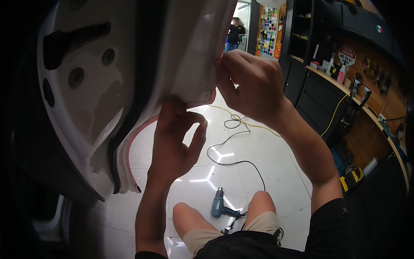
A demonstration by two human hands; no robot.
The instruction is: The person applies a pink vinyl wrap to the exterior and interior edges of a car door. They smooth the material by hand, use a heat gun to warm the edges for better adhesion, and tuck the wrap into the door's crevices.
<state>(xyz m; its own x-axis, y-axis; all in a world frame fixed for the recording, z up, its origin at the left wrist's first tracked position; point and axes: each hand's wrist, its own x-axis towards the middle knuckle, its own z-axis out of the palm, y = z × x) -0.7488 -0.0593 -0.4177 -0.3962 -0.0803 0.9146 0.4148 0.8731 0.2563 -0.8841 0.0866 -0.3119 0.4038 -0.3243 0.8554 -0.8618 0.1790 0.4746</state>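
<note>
A white car door (pixel 192 52) stands at the left and upper middle, with a thin red edging (pixel 134 137) along its rim. My right hand (pixel 250 84) is at the door's outer edge near the lower corner. Its fingertips pinch together there; anything between them is too small or hidden to name. Below the door's bottom edge, my left hand (pixel 170 142) is raised with some fingers against the underside. Its thumb and a finger curl round until their tips meet, and I cannot make out anything between them.
A blue heat gun (pixel 218 205) lies on the tiled floor (pixel 194 172) between my knees, its dark cable (pixel 233 163) looping forward beside a yellow cord (pixel 258 126). A curved workbench (pixel 327 80) with bottles and tools runs along the right. Another person (pixel 235 33) stands far back.
</note>
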